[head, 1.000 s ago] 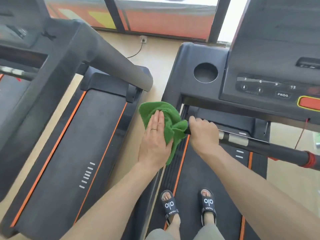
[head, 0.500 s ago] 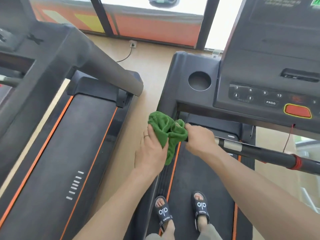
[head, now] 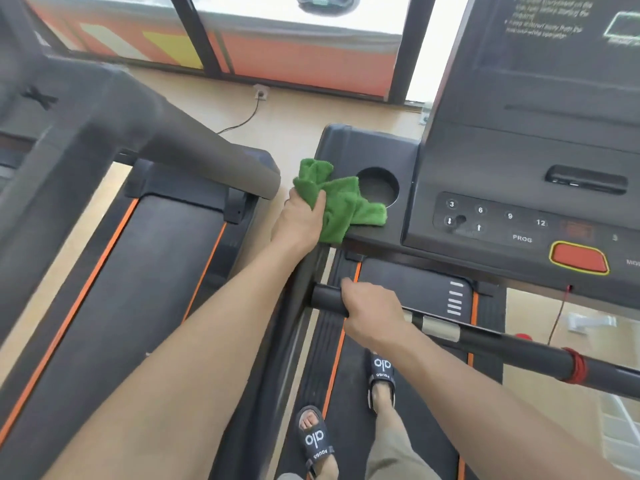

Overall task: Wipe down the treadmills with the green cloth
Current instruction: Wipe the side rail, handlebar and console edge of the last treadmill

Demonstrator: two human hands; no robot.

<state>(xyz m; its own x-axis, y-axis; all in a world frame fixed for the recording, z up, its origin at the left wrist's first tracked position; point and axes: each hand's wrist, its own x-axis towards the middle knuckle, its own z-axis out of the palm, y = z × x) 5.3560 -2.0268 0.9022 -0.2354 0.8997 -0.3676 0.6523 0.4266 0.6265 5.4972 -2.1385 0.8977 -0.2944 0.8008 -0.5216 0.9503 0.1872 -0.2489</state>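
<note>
- Left hand fingers bunch the green cloth on the treadmill console, beside the cup holder.
- Right hand fingers curl round the handlebar.
- Step in hand: wiping this console ledge; next probably sweep toward the button panel.

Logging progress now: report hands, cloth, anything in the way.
Left hand grips cloth, cloth on console ledge beside cup hole. Right hand grips handlebar. Nothing blocking the ledge.
</note>
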